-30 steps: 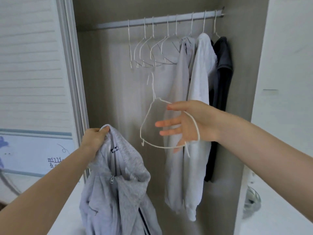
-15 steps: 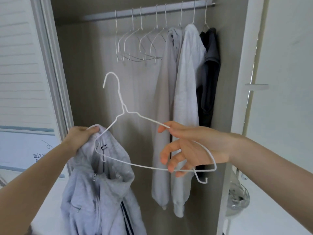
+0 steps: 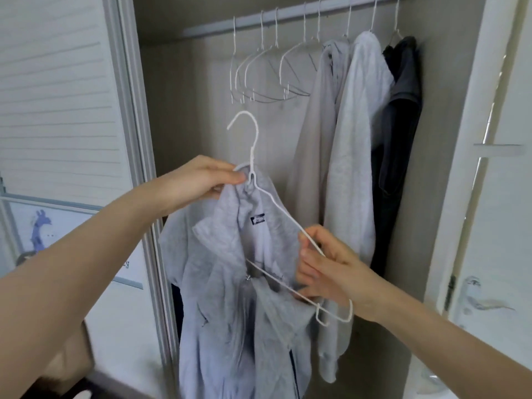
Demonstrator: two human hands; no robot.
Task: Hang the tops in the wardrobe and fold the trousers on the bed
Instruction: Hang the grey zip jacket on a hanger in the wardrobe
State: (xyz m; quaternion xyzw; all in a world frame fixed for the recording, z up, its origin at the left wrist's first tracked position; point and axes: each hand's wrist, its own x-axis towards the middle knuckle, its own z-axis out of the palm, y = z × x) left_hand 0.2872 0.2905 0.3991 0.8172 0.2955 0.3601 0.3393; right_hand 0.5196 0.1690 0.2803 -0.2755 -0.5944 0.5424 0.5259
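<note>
Grey hoodie (image 3: pixel 230 283) hung in mid-air in front of the open wardrobe (image 3: pixel 178 125), left of centre and nearer than the clothes already hung, its collar gathered at the top and its body draping straight down. White wire hanger (image 3: pixel 283 217) lay across the collar at a tilt: hook up and to the left, long axis running down to the right, so the low right end stuck out clear of the cloth while the left end was hidden in or behind the fabric. Left hand (image 3: pixel 198 182) was clenched at the hanger's neck, pinching collar and wire together just under the hook. Right hand (image 3: pixel 325 269) gripped the lower right shoulder of the hanger, fingers also touching the cloth beside it; whether cloth was pinched could not be told. Judged step: seating the hoodie's shoulders on the hanger, not yet done. The right hand sat nearer the free end, so it seemed the one to work that shoulder in. Rail (image 3: pixel 288 17) lay above and farther in, with empty hangers (image 3: pixel 267 73) directly over the hook and three hung tops (image 3: pixel 357 139) to the right.
</note>
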